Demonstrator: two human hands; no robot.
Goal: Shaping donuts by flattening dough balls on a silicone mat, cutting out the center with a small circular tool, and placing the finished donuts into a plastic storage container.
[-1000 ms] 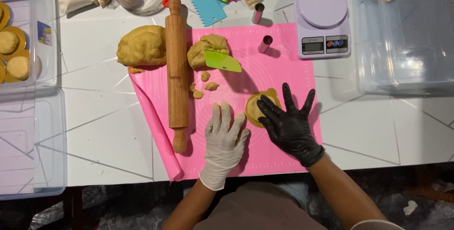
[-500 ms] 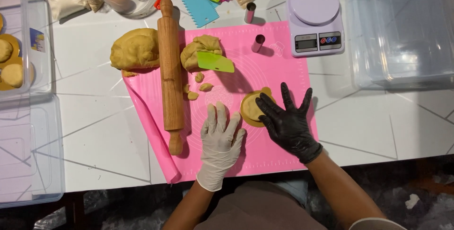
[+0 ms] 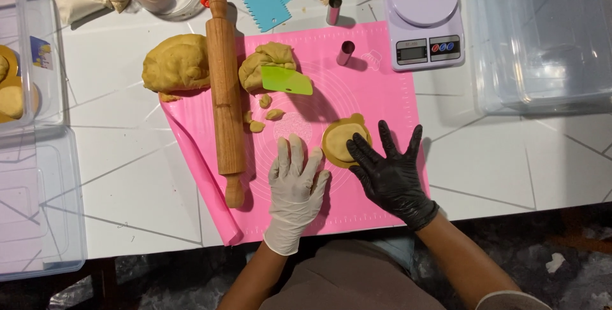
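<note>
My left hand (image 3: pixel 294 186), in a white glove, lies flat with fingers spread on the pink silicone mat (image 3: pixel 376 103). My right hand (image 3: pixel 389 170), in a black glove, rests palm down on the mat, its fingertips touching a flat round piece of dough (image 3: pixel 344 138) that sits on a small golden disc. Neither hand grips anything. A wooden rolling pin (image 3: pixel 225 93) lies lengthwise along the mat's left side, just left of my left hand. A lump of dough (image 3: pixel 268 61) with a green scraper (image 3: pixel 287 80) stuck in it sits at the mat's far part.
A larger dough ball (image 3: pixel 176 63) lies left of the pin. Small dough scraps (image 3: pixel 258 119) dot the mat. Two metal ring cutters (image 3: pixel 345 52), a lilac kitchen scale (image 3: pixel 424 17), a blue toothed scraper (image 3: pixel 264 4) and clear plastic boxes (image 3: pixel 542 36) stand around.
Both hands keep their pose on the mat; my right fingertips stay on the dough disc. The view has shifted slightly, nothing else moved.
</note>
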